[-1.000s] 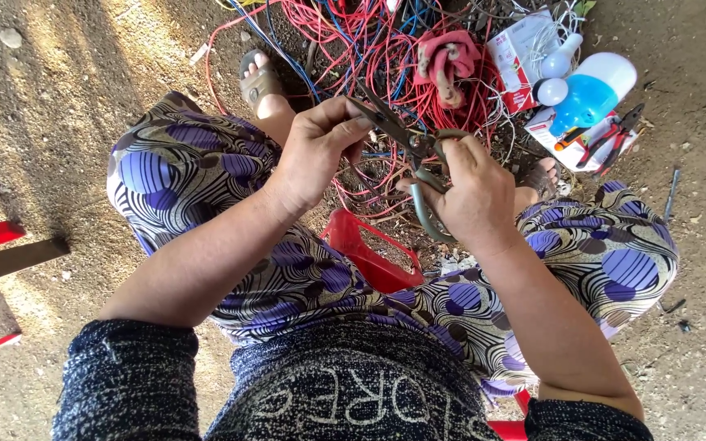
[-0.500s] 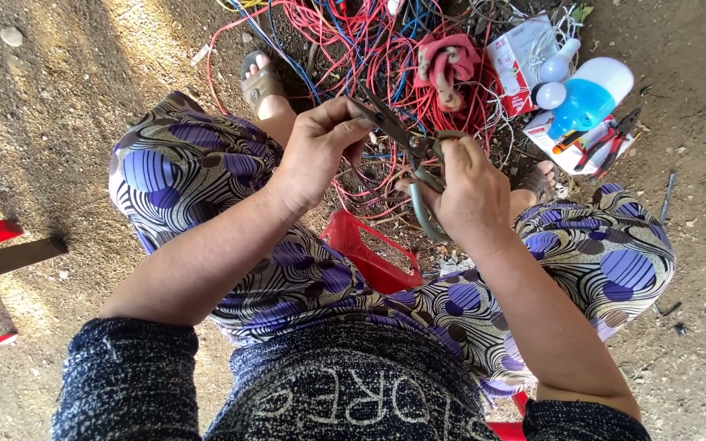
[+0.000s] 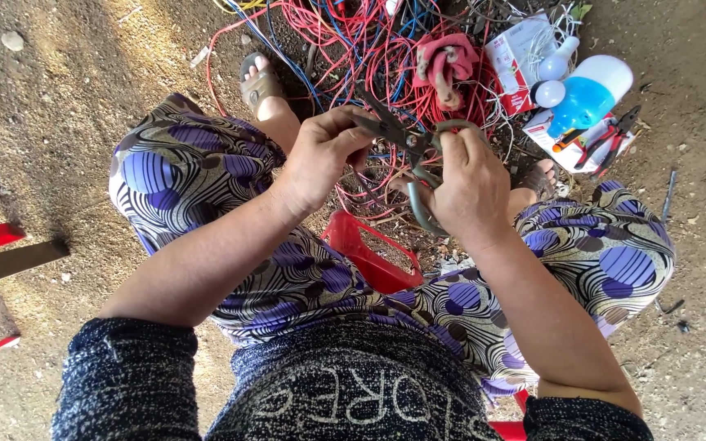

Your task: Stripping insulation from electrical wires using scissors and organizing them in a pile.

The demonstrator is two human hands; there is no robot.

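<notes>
Her right hand (image 3: 471, 192) grips grey-handled pliers (image 3: 415, 159); her left hand (image 3: 320, 159) pinches a wire at its tip, above tangled red wires (image 3: 353, 41).

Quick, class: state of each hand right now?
Left hand: closed, gripping the pliers near the jaws.
Right hand: closed around the pliers' grey handles.

Both bare forearms reach forward and angle inward over the knees. The left hand (image 3: 320, 159) is curled, fingers pinched at its tip. The right hand (image 3: 467, 192) is closed in a grip, close beside it
</notes>
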